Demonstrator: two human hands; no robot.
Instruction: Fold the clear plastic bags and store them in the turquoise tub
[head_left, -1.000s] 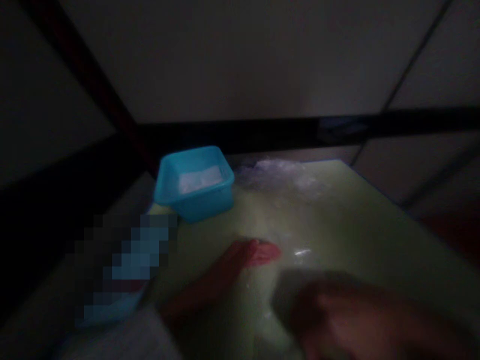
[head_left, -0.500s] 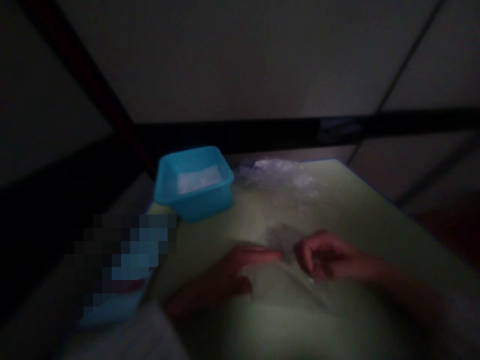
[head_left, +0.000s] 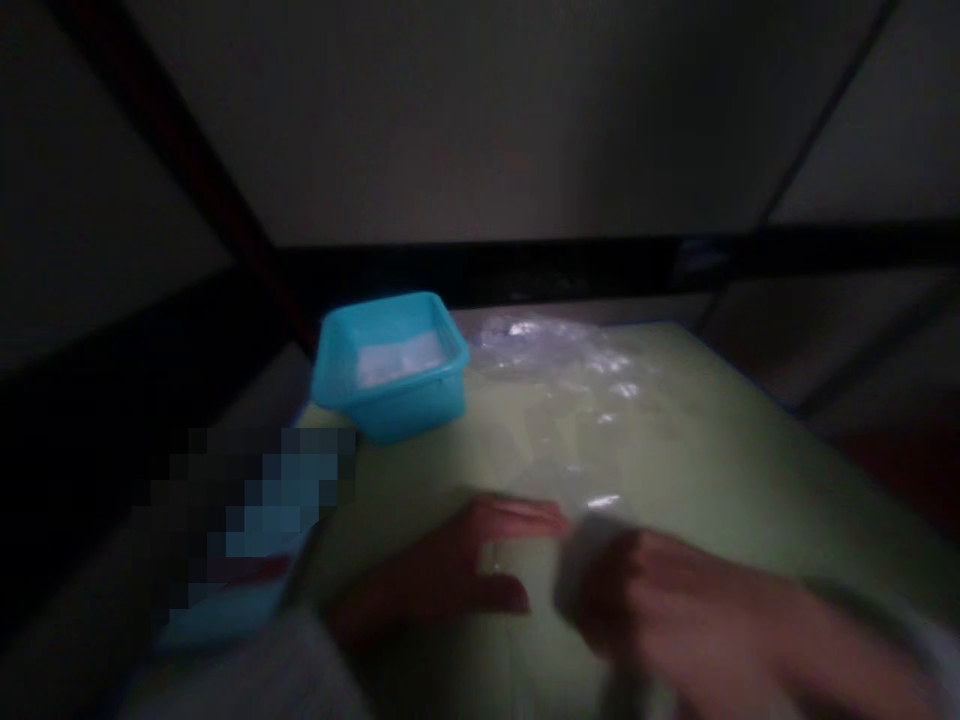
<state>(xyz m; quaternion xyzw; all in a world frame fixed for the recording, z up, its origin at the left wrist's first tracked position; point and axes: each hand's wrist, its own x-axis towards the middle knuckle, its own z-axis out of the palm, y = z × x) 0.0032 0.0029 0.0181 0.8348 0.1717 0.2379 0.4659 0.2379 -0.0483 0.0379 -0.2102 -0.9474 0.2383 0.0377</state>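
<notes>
My left hand (head_left: pixel 487 555) rests low over the pale green table top (head_left: pixel 720 470), its fingers stretched out and its thumb held apart. Thin clear plastic seems to lie beneath and beside it, but the dim light hides its outline. To its right, my right hand (head_left: pixel 660 600) is turned back-up with the fingers curled under. Motion smears those fingertips, and whether they hold anything is hidden. Beyond both hands, crumpled clear plastic (head_left: pixel 559 345) with bright glints spreads toward the table's far edge.
A turquoise plastic basin (head_left: pixel 409 400) with white material (head_left: pixel 401 360) inside stands at the table's far left corner. Behind the table rises a grey panelled wall (head_left: pixel 480 130) with a dark band. At the left, a pixelated patch covers something light blue.
My right hand has come nearer and lower, turning from a loose curl on its side to back-up. My left hand has barely moved; its thumb reaches slightly further right.
</notes>
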